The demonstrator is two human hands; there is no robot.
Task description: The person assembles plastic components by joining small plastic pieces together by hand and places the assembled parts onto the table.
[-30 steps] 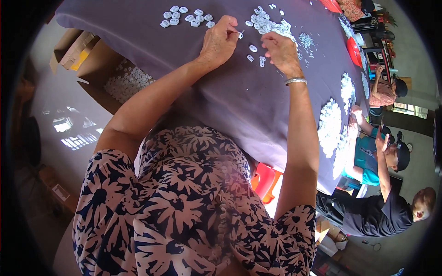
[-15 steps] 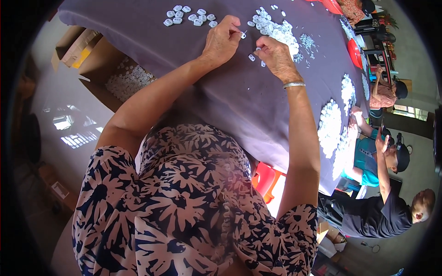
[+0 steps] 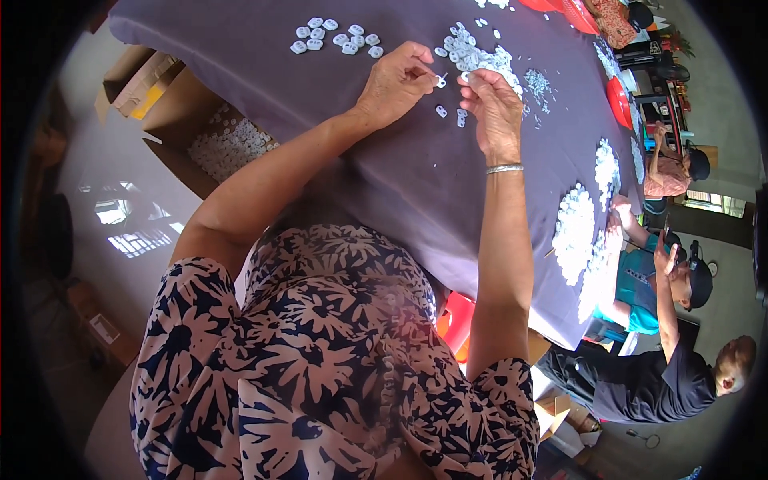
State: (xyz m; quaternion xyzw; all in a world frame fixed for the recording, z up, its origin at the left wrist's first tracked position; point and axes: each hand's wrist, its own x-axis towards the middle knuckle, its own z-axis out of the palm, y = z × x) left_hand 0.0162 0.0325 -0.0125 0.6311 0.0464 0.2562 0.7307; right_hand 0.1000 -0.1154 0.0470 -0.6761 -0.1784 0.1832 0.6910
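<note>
My left hand (image 3: 398,86) pinches a small white plastic piece (image 3: 441,82), from which a thin pin-like bit sticks up. Close to its right, my right hand (image 3: 494,104) grips another small white piece (image 3: 466,77) between thumb and fingertips. The two pieces are a short gap apart above the purple-grey cloth. Just below them lie two loose oval white pieces with holes (image 3: 462,118). Beyond my right hand spreads a heap of similar white pieces (image 3: 472,54), with a scatter of tiny pale parts (image 3: 538,82) beside it.
Several white pieces (image 3: 350,40) sit grouped at the far left of the cloth-covered table (image 3: 416,176). A cardboard box (image 3: 172,132) of white pieces stands below its left edge. On the right are bright white heaps (image 3: 574,232), a red basin (image 3: 618,102) and other people working.
My right hand has turned and raised its white piece to the fingertips, nearer my left hand. My left hand still pinches its piece. The whole view has shifted slightly.
</note>
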